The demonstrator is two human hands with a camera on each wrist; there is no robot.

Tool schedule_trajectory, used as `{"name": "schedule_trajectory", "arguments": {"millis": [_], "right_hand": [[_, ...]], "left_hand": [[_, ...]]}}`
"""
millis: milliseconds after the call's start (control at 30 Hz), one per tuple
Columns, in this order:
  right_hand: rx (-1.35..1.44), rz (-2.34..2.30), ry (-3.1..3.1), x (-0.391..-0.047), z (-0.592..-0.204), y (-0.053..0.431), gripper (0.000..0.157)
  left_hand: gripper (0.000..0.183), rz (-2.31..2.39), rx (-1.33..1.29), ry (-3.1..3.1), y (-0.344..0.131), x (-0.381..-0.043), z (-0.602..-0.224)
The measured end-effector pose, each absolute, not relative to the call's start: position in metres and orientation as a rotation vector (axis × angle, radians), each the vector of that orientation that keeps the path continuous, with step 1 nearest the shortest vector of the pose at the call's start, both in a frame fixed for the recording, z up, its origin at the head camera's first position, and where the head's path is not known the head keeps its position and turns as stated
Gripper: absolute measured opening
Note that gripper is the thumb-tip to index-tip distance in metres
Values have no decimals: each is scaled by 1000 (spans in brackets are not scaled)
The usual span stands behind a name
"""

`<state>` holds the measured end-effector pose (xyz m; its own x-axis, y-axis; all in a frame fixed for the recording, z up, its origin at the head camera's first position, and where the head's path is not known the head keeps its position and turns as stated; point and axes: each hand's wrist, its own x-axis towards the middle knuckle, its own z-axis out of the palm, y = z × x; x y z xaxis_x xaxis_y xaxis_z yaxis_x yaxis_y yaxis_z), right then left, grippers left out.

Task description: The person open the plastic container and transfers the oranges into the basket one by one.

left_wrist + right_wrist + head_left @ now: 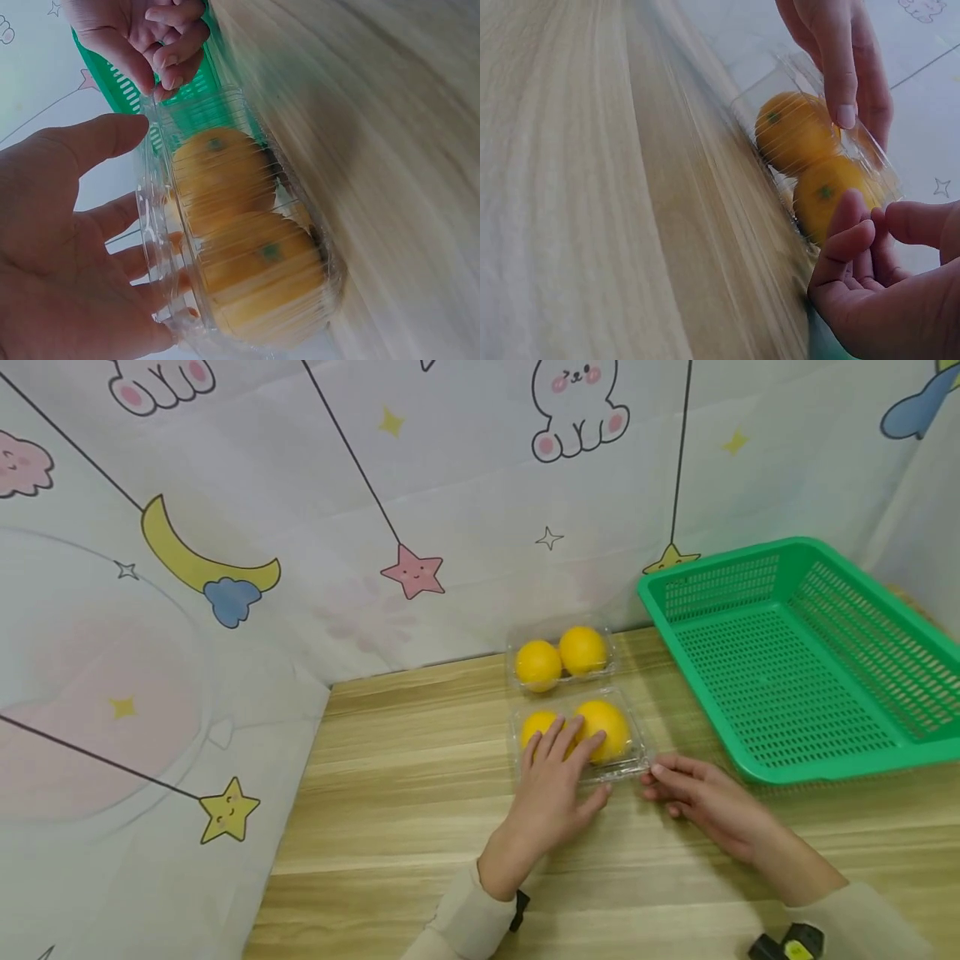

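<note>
A clear plastic clamshell box with two oranges inside sits on the table. My left hand rests on top of it, its fingers spread and fairly straight across the lid. At the box's near right corner, my right hand pinches the rim between thumb and forefinger, with the other fingers curled loosely. Ribbed clear walls and both oranges show in the left wrist view. The right wrist view has the pinching thumb in front of the box's corner.
Just behind stands a second clear box with two oranges, close to the printed cloth backdrop. A large green plastic basket stands on the right, near my right hand. Wood-grain table extends to the left.
</note>
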<state>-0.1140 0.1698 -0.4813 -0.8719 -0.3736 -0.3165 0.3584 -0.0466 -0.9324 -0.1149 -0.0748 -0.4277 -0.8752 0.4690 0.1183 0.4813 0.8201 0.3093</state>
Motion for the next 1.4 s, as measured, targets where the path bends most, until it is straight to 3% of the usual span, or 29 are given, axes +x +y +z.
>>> {"name": "schedule_trajectory", "arguments": {"millis": [200, 500, 767, 1400], "right_hand": [[24, -2022, 1756, -113, -483, 167, 20], [35, -2002, 1825, -114, -483, 161, 26], [-12, -2090, 1765, -114, -486, 162, 20], [63, -2113, 1787, -115, -482, 152, 22]], "left_hand": [[56, -541, -769, -2955, -74, -115, -428], [54, -566, -764, -2949, -75, -114, -428], [54, -584, -768, -2952, -75, -113, -427], [59, -650, -788, -2941, -77, -111, -427]]}}
